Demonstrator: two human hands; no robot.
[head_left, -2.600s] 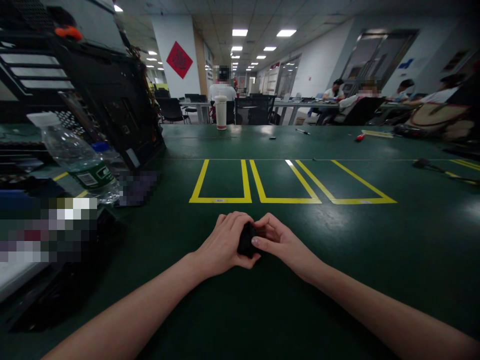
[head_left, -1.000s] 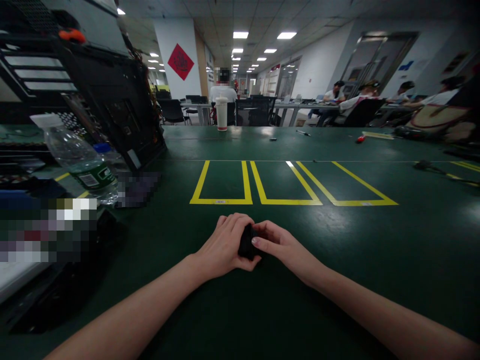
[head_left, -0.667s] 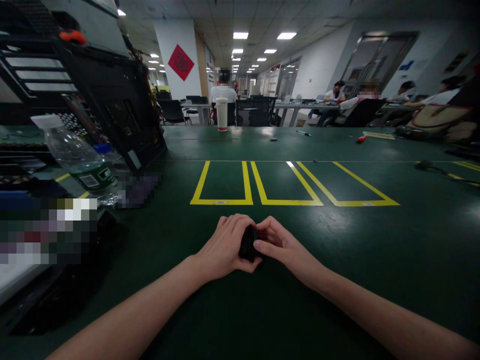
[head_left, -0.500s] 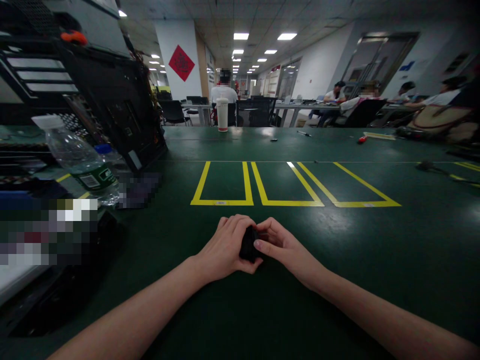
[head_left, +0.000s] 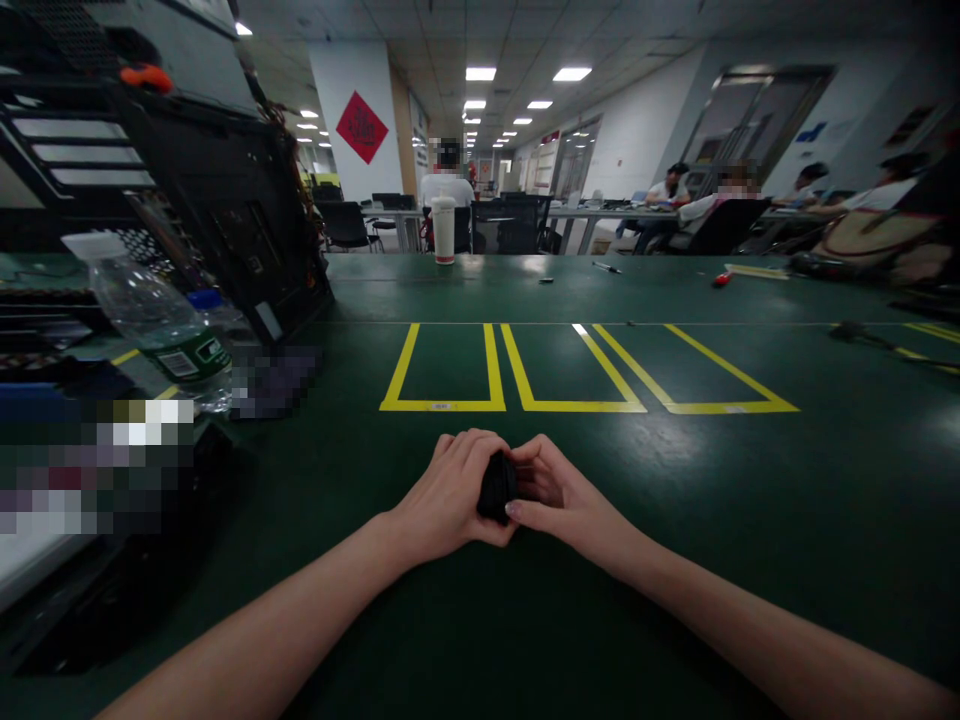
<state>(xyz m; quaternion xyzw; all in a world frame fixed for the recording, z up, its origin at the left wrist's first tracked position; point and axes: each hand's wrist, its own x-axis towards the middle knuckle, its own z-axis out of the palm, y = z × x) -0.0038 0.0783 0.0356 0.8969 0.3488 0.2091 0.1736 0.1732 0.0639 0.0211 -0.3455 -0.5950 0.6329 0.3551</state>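
Observation:
A small black object [head_left: 496, 486] sits between both my hands, low over the green table [head_left: 675, 500]. My left hand [head_left: 450, 495] curls round its left side, fingers closed over the top and thumb underneath. My right hand [head_left: 559, 495] pinches its right side with thumb and bent fingers. Most of the object is hidden by the fingers, so I cannot make out what it is.
Yellow taped rectangles [head_left: 442, 368] lie just beyond my hands. At the left stand a plastic water bottle [head_left: 154, 320] and a black open computer case [head_left: 225, 210]. A white cup [head_left: 443, 228] stands far back. A red-handled tool [head_left: 720, 278] lies at the right. Several people sit at distant tables.
My right thumb has slid lower along the black object and the hand has closed tighter on it. My left hand has hardly moved.

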